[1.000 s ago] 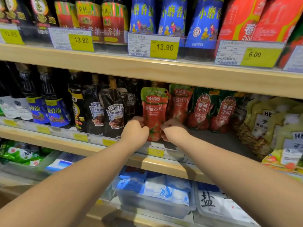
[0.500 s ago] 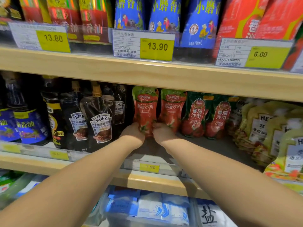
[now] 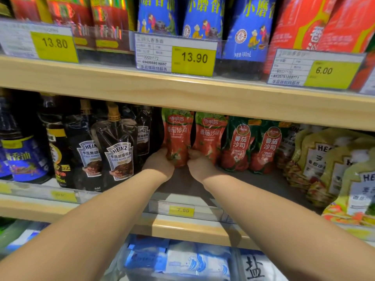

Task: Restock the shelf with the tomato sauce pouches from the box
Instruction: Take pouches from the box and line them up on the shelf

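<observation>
A red tomato sauce pouch stands upright deep on the middle shelf. My left hand grips its lower left side and my right hand grips its lower right side. A second pouch of the same kind stands right beside it, touching my right hand. The fingertips of both hands are hidden behind the pouches. The box is not in view.
Black Heinz pepper sauce pouches stand left of my hands, ketchup pouches with green tops to the right, yellow Heinz pouches further right. The upper shelf board hangs low over the pouches. Salt bags lie below.
Both hands have pushed the pouch further back on the shelf, next to the second pouch. The camera has moved closer and to the right.
</observation>
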